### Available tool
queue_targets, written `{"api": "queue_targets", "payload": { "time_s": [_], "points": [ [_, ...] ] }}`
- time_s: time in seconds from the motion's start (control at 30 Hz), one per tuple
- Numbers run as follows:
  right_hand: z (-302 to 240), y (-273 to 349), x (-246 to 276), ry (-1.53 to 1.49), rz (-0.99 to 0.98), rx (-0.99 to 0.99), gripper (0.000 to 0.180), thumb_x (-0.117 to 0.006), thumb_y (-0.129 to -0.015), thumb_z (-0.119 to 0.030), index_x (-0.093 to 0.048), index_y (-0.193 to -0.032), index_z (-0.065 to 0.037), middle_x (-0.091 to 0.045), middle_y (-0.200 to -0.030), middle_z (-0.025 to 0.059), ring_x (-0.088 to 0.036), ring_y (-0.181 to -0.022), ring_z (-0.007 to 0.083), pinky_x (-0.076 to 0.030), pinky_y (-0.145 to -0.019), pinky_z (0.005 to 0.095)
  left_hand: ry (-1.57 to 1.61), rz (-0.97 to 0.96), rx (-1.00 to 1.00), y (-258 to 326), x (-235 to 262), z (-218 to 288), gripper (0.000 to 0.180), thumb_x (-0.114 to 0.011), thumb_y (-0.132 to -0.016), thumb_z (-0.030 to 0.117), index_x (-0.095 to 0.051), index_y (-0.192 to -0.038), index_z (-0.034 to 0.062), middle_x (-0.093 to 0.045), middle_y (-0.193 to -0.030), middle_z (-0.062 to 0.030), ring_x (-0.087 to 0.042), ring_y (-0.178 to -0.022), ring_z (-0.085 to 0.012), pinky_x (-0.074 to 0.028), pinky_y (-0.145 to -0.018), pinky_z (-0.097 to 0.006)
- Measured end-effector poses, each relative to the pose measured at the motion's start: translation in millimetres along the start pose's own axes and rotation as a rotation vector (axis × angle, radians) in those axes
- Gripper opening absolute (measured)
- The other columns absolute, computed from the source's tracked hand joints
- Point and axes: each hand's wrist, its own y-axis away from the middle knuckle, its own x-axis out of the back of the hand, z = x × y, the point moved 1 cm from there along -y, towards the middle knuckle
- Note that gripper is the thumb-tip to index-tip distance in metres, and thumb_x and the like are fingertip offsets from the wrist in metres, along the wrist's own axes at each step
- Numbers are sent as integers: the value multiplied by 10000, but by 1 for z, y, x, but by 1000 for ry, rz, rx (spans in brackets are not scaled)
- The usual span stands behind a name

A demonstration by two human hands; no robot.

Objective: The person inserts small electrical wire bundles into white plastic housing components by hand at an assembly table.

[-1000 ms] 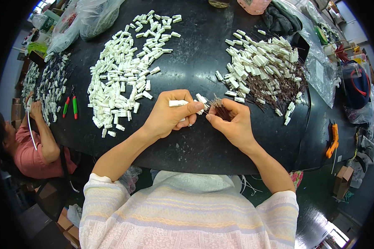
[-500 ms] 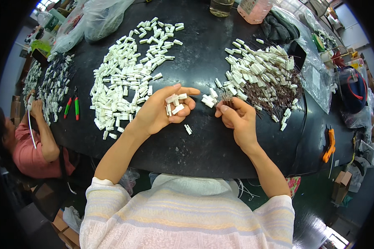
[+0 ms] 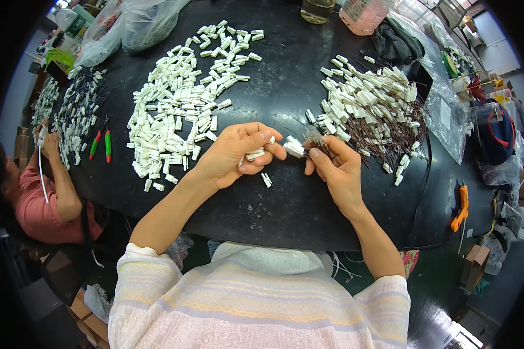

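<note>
My left hand point(image 3: 234, 152) is curled around several small white plastic connector housings point(image 3: 254, 155), with one at the thumb and fingertip. Close to its fingertips, my right hand point(image 3: 339, 167) pinches a bundle of thin brown wires with bare metal ends point(image 3: 315, 139). White housings point(image 3: 295, 146) stick out on the left side of that bundle, blurred; how they join the wires cannot be made out. One loose housing point(image 3: 266, 180) lies on the black table point(image 3: 291, 215) below my left hand.
A wide pile of white housings point(image 3: 169, 107) spreads to the left. On the right lies a heap of housings with brown wires point(image 3: 384, 110). Red-and-green-handled pliers point(image 3: 107, 145), an orange tool point(image 3: 460, 206) and a jar point(image 3: 317, 10) are around. A co-worker point(image 3: 46, 198) works at far left.
My left thumb and fingers have closed in over the housings, where the palm was more open before. The hand has moved slightly right, toward the bundle in my right hand.
</note>
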Motion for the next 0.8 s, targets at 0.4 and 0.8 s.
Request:
{"api": "queue_targets", "payload": {
  "time_s": [0.4,0.8],
  "points": [
    [8,1,-4,80,20,12,66,-585,-759,-41,-537,-775,1,-556,-653,-1,-466,-592,19,-351,-532,168,-176,83,-83,2,-9,-5,167,-577,-812,53,-570,-948,-43,-533,-718,-38,-351,-504,-7,-230,-376,-128],
    [11,2,-5,167,55,60,99,-615,-712,-30,-527,-724,15,-516,-628,-15,-433,-577,18,-351,-507,187,-392,167,-178,3,-10,-6,163,-610,-777,22,-612,-920,-56,-535,-642,6,-325,-462,-3,-198,-387,-163]
  ]
}}
